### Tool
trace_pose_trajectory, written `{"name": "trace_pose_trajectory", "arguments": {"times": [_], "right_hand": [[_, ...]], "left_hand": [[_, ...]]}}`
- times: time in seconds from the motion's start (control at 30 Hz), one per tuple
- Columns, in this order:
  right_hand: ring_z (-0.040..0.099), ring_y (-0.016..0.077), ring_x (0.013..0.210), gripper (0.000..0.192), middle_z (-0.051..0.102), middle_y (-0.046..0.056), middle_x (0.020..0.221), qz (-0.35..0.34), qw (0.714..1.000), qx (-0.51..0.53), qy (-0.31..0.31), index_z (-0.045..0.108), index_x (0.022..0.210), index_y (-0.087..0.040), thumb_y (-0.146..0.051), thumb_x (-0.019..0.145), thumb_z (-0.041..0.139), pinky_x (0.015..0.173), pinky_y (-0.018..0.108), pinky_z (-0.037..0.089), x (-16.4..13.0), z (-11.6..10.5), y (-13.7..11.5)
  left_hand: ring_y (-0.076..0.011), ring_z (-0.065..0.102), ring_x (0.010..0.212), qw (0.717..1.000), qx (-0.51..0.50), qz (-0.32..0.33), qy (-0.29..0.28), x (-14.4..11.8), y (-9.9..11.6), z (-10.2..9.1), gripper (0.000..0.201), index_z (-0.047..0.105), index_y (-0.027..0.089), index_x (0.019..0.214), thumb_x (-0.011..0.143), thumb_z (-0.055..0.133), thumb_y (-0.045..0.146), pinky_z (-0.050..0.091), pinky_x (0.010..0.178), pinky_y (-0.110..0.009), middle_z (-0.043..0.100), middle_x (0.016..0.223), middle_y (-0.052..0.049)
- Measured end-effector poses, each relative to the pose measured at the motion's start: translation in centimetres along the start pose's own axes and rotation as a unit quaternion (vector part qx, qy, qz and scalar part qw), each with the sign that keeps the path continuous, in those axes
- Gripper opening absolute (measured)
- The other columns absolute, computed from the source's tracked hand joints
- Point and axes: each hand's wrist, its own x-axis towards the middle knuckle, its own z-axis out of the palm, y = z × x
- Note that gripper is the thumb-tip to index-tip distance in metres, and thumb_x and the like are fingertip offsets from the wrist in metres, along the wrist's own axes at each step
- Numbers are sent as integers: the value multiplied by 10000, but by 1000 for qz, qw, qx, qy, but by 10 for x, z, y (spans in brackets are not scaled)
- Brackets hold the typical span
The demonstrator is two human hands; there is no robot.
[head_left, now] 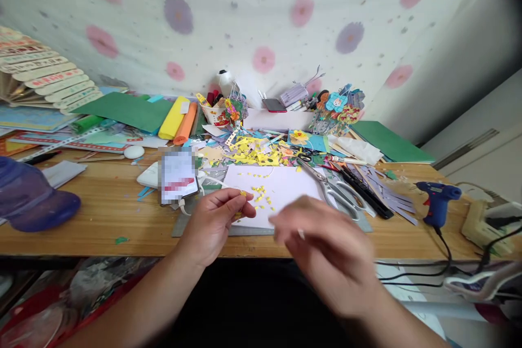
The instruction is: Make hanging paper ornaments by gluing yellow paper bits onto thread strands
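Note:
My left hand (214, 223) hovers over the front edge of the wooden table (106, 212), its fingertips pinching a small yellow paper piece (243, 194). My right hand (326, 250) is blurred by motion, just right of the left one, fingers loosely curled; I cannot tell whether it holds anything. Both hands are over a white sheet (273, 193) dotted with yellow paper bits, lying on a grey cutting mat (183, 225). Large scissors (336, 190) lie at the sheet's right edge.
A phone (178, 175) lies left of the sheet. A pile of yellow paper scraps (256, 153), coloured paper rolls (179, 119), green sheets (130, 110) and craft decorations (338, 106) fill the back. A blue glue gun (437, 201) stands right, a blue cap (28, 196) left.

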Motion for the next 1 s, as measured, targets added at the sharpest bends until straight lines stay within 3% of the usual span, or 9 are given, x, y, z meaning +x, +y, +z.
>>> {"name": "trace_pose_trajectory", "arguments": {"times": [0.07,0.2,0.4,0.53,0.63,0.77,1.0], "right_hand": [[626,141,733,235,664,12,801,4,999,28,24,672,1064,-306,-182,916,538,660,272,521,12,13,25],[590,136,699,107,635,33,842,122,988,86,29,672,963,-213,-233,876,613,637,272,501,16,39,65],[619,151,743,167,615,27,855,176,964,197,5,674,973,-219,-348,878,628,705,303,506,16,48,68],[590,128,662,211,587,-4,730,203,946,251,-20,686,935,-190,-378,890,600,669,289,488,22,49,70],[551,102,550,244,589,-21,720,248,918,308,-34,663,985,-188,-394,858,626,551,266,462,26,51,72],[525,78,499,264,595,-39,740,281,895,345,8,649,973,-205,-295,735,724,468,230,437,31,52,73],[515,70,532,225,598,-44,677,292,886,358,51,670,869,-179,-229,669,761,510,216,434,35,47,77]], "left_hand": [[-147,635,655,1000,7,16,-8,-1,0,0,143,753,169,774,725,772,302,485,689,-265,720,656,-37],[-158,633,705,995,47,74,-37,-3,0,1,76,750,191,747,776,714,251,484,723,-278,707,693,-23],[-154,593,670,988,100,109,-46,-5,1,-1,136,718,211,656,783,670,207,455,664,-260,667,648,-9],[-179,605,681,977,174,83,-86,-5,-1,-6,187,707,197,656,820,652,267,459,689,-288,677,652,-33],[-189,617,700,969,211,50,-116,-6,-2,-8,213,717,189,700,842,642,330,460,709,-298,700,686,-47],[-182,603,706,965,223,35,-134,-7,-4,-6,234,729,181,693,840,644,341,432,709,-286,711,694,-59],[-188,626,627,991,41,-57,-118,-10,-3,2,236,740,152,779,818,664,372,447,646,-296,695,631,-76]]}}
